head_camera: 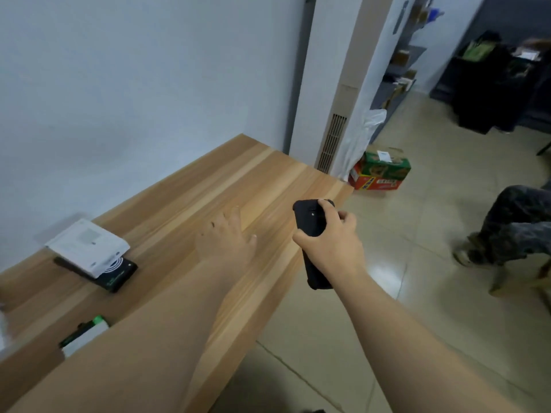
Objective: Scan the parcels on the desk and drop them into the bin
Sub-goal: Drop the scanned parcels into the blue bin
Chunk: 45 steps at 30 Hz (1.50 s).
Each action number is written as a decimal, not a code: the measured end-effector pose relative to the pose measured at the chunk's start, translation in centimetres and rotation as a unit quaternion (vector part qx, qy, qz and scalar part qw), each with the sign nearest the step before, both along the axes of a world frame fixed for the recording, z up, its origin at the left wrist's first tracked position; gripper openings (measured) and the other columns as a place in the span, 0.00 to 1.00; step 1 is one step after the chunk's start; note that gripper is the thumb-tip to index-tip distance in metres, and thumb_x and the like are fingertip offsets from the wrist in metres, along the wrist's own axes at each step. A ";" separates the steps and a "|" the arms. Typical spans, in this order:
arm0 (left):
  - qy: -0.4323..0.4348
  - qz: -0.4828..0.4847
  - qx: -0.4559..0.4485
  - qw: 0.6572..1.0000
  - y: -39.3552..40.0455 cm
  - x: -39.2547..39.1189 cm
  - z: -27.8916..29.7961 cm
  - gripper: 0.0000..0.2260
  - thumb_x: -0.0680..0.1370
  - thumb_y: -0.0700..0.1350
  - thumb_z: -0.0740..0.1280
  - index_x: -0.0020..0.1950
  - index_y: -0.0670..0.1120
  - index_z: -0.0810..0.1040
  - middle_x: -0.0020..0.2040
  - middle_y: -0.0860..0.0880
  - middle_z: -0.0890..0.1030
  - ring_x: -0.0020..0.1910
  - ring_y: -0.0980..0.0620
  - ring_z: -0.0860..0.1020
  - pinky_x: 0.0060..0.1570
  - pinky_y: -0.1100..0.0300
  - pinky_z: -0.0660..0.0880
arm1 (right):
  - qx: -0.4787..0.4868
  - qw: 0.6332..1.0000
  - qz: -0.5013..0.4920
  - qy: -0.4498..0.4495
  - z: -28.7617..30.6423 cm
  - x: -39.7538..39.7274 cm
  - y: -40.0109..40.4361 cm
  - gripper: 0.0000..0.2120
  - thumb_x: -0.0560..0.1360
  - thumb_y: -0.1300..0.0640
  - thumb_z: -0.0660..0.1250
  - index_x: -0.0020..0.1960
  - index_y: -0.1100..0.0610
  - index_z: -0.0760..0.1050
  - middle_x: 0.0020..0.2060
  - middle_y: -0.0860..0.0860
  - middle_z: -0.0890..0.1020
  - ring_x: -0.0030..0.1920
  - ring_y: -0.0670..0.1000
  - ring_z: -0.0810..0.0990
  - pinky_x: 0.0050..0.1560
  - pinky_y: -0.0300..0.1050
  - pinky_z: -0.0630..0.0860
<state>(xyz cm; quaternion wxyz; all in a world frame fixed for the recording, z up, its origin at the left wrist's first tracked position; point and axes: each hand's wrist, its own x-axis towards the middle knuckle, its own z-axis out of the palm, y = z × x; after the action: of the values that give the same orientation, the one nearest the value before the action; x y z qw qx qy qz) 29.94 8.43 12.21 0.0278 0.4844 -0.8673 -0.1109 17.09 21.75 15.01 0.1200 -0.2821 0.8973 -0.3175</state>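
1. Left hand (228, 238) hovers open over the bare tabletop (185, 204), fingers spread.
2. Right hand (331, 239) grips a black scanner (310, 222) — just past the tabletop's right edge.
3. White parcel (88, 247) lies far left, atop a black pad (119, 277).

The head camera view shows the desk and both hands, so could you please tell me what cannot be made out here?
- Scanner: the right hand covers its middle; screen unseen.
- Green-and-white item: the left forearm hides most of it.
- Black device: the white packet lies over it.
- Dark bins: blurred, contents unclear.
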 end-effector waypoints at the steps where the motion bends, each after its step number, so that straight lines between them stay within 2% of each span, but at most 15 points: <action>1: 0.004 0.011 -0.003 1.000 -0.9 -0.4 -0.1 0.29 0.80 0.60 0.58 0.77 0.49 0.58 0.71 0.44 0.68 0.68 0.43 0.69 0.62 0.48 0.70 | 0.004 1.000 0.010 -0.005 -0.3 -0.9 -1.2 0.36 0.71 0.42 0.68 0.76 0.39 0.58 0.69 0.49 0.63 0.54 0.57 0.77 0.48 0.48 0.75; 3: 0.001 0.035 -0.013 0.999 -2.6 -0.9 0.0 0.23 0.81 0.56 0.55 0.74 0.48 0.65 0.69 0.45 0.71 0.65 0.43 0.71 0.59 0.49 0.72 | 0.007 0.999 0.036 -0.017 -1.0 -2.6 -3.9 0.36 0.72 0.42 0.68 0.76 0.38 0.58 0.69 0.49 0.63 0.51 0.56 0.76 0.47 0.49 0.74; 5: -0.006 0.059 -0.015 0.998 -4.4 -0.8 0.1 0.23 0.79 0.52 0.51 0.73 0.51 0.66 0.69 0.45 0.70 0.63 0.42 0.71 0.60 0.48 0.72 | 0.013 0.997 0.070 -0.028 -1.8 -4.1 -6.9 0.35 0.72 0.43 0.69 0.76 0.38 0.58 0.69 0.49 0.63 0.50 0.54 0.73 0.47 0.49 0.73; 8: 0.035 0.174 0.018 0.984 -6.3 0.6 -0.3 0.26 0.80 0.60 0.56 0.77 0.52 0.61 0.71 0.45 0.68 0.67 0.42 0.69 0.61 0.48 0.69 | 0.044 0.989 0.140 -0.035 -2.9 -5.0 -11.2 0.35 0.72 0.42 0.69 0.75 0.37 0.58 0.69 0.50 0.63 0.50 0.54 0.72 0.46 0.50 0.71; 11: 0.035 0.269 0.023 0.962 -7.0 2.6 -0.9 0.31 0.79 0.63 0.56 0.77 0.48 0.59 0.73 0.43 0.64 0.70 0.41 0.64 0.65 0.47 0.66 | 0.069 0.970 0.229 -0.051 -3.7 -4.3 -15.3 0.36 0.73 0.42 0.68 0.77 0.38 0.56 0.70 0.50 0.62 0.49 0.57 0.75 0.44 0.49 0.73; 14: 0.030 0.375 0.028 0.926 -6.3 5.0 -1.6 0.32 0.79 0.64 0.57 0.77 0.47 0.59 0.72 0.43 0.65 0.69 0.41 0.66 0.63 0.46 0.67 | 0.080 0.942 0.320 -0.070 -5.0 -1.7 -18.4 0.37 0.74 0.43 0.68 0.78 0.40 0.56 0.69 0.52 0.62 0.50 0.56 0.73 0.40 0.48 0.72; 18: 0.037 0.496 0.042 0.867 -3.6 8.8 -3.1 0.31 0.77 0.63 0.62 0.74 0.47 0.64 0.70 0.43 0.67 0.66 0.40 0.67 0.62 0.47 0.67 | 0.104 0.901 0.406 -0.116 -6.8 3.2 -20.1 0.35 0.72 0.43 0.69 0.76 0.42 0.59 0.67 0.53 0.63 0.54 0.57 0.72 0.46 0.51 0.72; 22: 0.023 0.573 0.045 0.818 -0.2 12.7 -5.0 0.30 0.77 0.61 0.63 0.73 0.46 0.65 0.69 0.43 0.68 0.66 0.40 0.67 0.62 0.48 0.66 | 0.123 0.866 0.465 -0.141 -8.1 8.3 -19.8 0.35 0.71 0.43 0.69 0.74 0.40 0.59 0.64 0.53 0.63 0.53 0.58 0.73 0.52 0.52 0.73; 25: 0.019 0.590 0.064 0.804 0.9 14.6 -6.0 0.30 0.76 0.61 0.63 0.73 0.48 0.64 0.67 0.43 0.68 0.65 0.41 0.68 0.59 0.48 0.67 | 0.122 0.853 0.487 -0.143 -8.6 10.7 -19.5 0.35 0.71 0.45 0.70 0.74 0.41 0.60 0.64 0.52 0.63 0.50 0.58 0.74 0.51 0.50 0.72; 29: 0.001 0.593 0.072 0.802 1.2 17.3 -7.3 0.29 0.76 0.62 0.64 0.71 0.47 0.64 0.67 0.43 0.68 0.65 0.41 0.67 0.59 0.48 0.68 | 0.122 0.843 0.511 -0.115 -9.6 13.8 -19.6 0.36 0.71 0.45 0.70 0.75 0.40 0.59 0.66 0.52 0.63 0.49 0.58 0.75 0.50 0.49 0.71; 34: 0.005 0.581 0.096 0.808 1.5 19.5 -9.6 0.34 0.76 0.62 0.65 0.76 0.48 0.58 0.72 0.44 0.64 0.69 0.41 0.64 0.63 0.47 0.66 | 0.134 0.850 0.498 -0.107 -11.6 16.5 -19.5 0.36 0.71 0.44 0.70 0.75 0.41 0.59 0.67 0.52 0.63 0.53 0.58 0.76 0.50 0.48 0.70; 39: 0.032 0.576 0.130 0.806 2.1 19.9 -13.4 0.36 0.74 0.63 0.67 0.75 0.48 0.58 0.69 0.43 0.66 0.66 0.40 0.66 0.62 0.47 0.66 | 0.168 0.852 0.484 -0.104 -14.0 18.5 -18.8 0.37 0.70 0.42 0.70 0.76 0.40 0.58 0.66 0.52 0.63 0.54 0.58 0.76 0.49 0.50 0.72; 43: 0.021 0.568 0.171 0.805 2.2 19.7 -16.1 0.43 0.73 0.64 0.68 0.79 0.47 0.50 0.73 0.42 0.62 0.70 0.40 0.63 0.67 0.47 0.63 | 0.183 0.858 0.469 -0.104 -15.9 19.0 -18.8 0.37 0.72 0.43 0.70 0.76 0.40 0.58 0.67 0.52 0.63 0.52 0.53 0.72 0.49 0.48 0.69; 45: 0.013 0.565 0.190 0.803 2.2 19.6 -17.1 0.47 0.74 0.64 0.68 0.80 0.47 0.45 0.76 0.42 0.57 0.72 0.40 0.60 0.70 0.47 0.60 | 0.189 0.858 0.467 -0.101 -16.6 19.0 -18.9 0.37 0.71 0.43 0.70 0.76 0.39 0.58 0.68 0.52 0.63 0.54 0.55 0.74 0.50 0.50 0.72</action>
<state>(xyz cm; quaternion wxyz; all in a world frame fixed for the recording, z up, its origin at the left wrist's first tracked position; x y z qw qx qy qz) 49.55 10.64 -4.89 0.0040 0.8827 -0.4013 -0.2444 36.12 2.85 -1.61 0.3950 -0.6061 0.6863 -0.0748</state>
